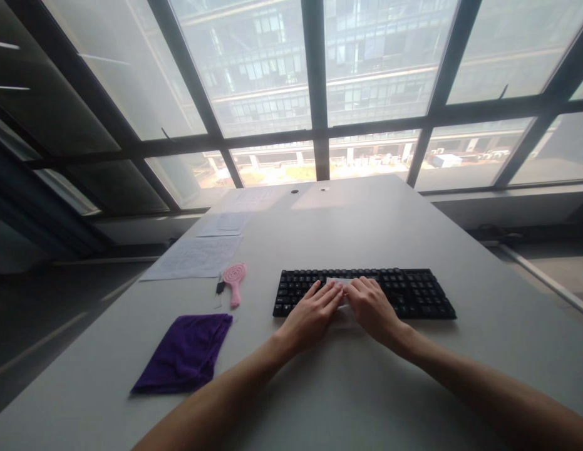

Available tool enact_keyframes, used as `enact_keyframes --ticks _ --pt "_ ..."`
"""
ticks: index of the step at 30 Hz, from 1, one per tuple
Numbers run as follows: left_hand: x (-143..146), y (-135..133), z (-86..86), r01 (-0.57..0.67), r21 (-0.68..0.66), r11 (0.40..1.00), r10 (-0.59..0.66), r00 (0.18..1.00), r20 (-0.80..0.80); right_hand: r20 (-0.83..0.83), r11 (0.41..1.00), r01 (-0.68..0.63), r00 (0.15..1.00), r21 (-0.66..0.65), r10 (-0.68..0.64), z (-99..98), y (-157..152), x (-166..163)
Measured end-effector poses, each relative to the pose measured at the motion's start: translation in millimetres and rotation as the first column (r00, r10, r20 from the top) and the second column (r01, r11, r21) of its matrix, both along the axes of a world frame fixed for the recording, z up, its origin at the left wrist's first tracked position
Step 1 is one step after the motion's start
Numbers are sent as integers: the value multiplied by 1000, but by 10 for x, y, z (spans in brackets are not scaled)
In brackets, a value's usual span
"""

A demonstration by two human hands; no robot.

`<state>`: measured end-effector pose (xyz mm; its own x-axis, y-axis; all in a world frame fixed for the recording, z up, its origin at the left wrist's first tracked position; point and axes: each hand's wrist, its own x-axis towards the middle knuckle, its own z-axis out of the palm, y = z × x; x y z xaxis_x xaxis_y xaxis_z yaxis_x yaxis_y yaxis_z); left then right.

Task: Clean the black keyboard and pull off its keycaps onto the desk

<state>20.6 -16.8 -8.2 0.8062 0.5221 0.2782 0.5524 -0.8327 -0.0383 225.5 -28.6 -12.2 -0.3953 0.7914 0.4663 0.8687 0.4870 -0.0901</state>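
A black keyboard [425, 294] lies flat on the desk in front of me. A thin white piece, perhaps a tissue or wipe [345, 317], shows between and below my hands, over the middle of the keyboard. My left hand [317, 308] is palm down with its fingers together and the tips on the white piece. Bent at the knuckles, the fingers of my right hand [370, 305] meet the left fingertips at the same piece. Both thumbs are mostly hidden, as are the keys underneath.
On the left of the desk [357, 228] lie a folded purple cloth [183, 354], a pink round-headed hairbrush [235, 275] and a small black item [220, 287] beside it. Paper sheets [192, 257] run along the left edge. Large windows [380, 56] stand beyond the desk.
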Motion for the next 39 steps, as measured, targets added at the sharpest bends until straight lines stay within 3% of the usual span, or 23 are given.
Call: enact_keyframes --ticks 11,17,23,30,39 --pt "265 253 130 -41 -57 998 42 999 21 93 998 -35 995 48 31 125 285 299" --pt "404 495 149 -142 -116 983 147 988 40 21 997 65 998 49 -66 125 503 399" --pt "451 426 98 -73 -163 984 73 997 -9 -62 998 -29 998 -50 26 48 382 416" --pt "434 315 135 12 -134 991 -15 1000 -25 -21 982 -152 988 -116 150 -70 204 486" --pt "483 192 95 -4 -70 998 -1 997 -80 29 967 -223 973 -121 228 -16 48 572"
